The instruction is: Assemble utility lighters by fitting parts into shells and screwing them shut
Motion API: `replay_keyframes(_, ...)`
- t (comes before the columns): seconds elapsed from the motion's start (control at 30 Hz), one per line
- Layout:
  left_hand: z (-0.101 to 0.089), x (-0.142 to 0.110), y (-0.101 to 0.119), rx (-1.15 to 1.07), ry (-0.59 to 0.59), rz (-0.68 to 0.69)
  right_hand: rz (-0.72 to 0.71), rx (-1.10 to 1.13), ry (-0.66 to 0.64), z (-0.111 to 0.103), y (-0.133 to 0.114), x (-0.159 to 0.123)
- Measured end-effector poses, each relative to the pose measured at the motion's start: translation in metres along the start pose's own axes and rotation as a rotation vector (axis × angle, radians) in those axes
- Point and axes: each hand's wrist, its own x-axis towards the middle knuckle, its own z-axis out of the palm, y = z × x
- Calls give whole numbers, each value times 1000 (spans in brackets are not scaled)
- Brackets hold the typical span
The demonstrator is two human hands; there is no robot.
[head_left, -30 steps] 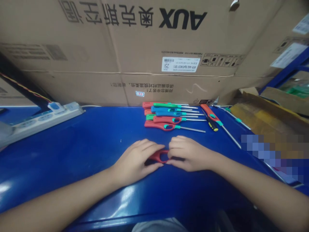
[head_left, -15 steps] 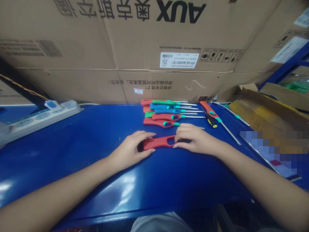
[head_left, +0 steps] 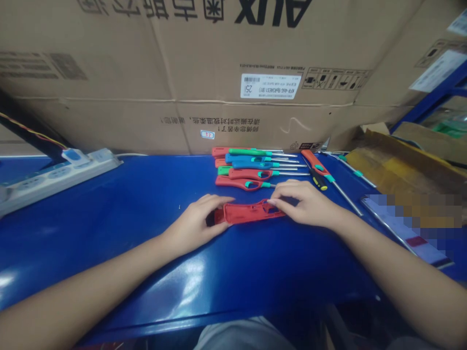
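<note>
A red plastic lighter-handle shell [head_left: 246, 214] lies level just above or on the blue table, its hollow inner side facing me. My left hand [head_left: 200, 216] holds its left end between thumb and fingers. At the right end, by the trigger opening, the thumb and fingertips of my right hand [head_left: 304, 201] pinch the shell. Whether one or two shell halves are in my hands I cannot tell. Just beyond, a red gas lighter [head_left: 237, 183] with a green trigger lies in front of several red, blue and green lighters [head_left: 251, 164] with metal tubes.
An orange-red lighter [head_left: 319, 165] lies at the right with a black-and-yellow screwdriver [head_left: 319, 180] beside it. A white power strip [head_left: 62, 175] is at the left. A large cardboard box [head_left: 182, 73] stands behind. A phone-like device [head_left: 412, 233] and brown-taped cardboard [head_left: 394, 165] lie right.
The red shell has been turned over, from its smooth outer side to its hollow inner side. My right hand has shifted slightly up and to the right.
</note>
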Motion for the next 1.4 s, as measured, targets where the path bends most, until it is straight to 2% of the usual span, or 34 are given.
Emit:
replay_keyframes(0.17, 1, 1, -1, -41, 14, 7, 8, 29, -257, 5, -11, -2)
replay_keyframes(0.33, 2, 1, -3, -47, 21, 18, 10, -2, -348, 9, -10, -2)
replay_keyframes(0.5, -4, -2, 9, 5, 86, 115, 18, -51, -318, 7, -8, -2)
replay_keyframes(0.63, -9, -6, 23, 73, -56, 206, 10, -49, -269, 4, -8, -1)
replay_keyframes(0.77, -10, -8, 26, 129, -168, 156, -1, -56, -277, 5, -8, -2)
replay_keyframes(1.0, -8, 0, 13, 90, -120, 20, -11, -21, -282, 11, -8, -2)
replay_keyframes(1.4, -8, 1, 10, 77, -130, 27, 6, 15, -202, 11, -3, -1)
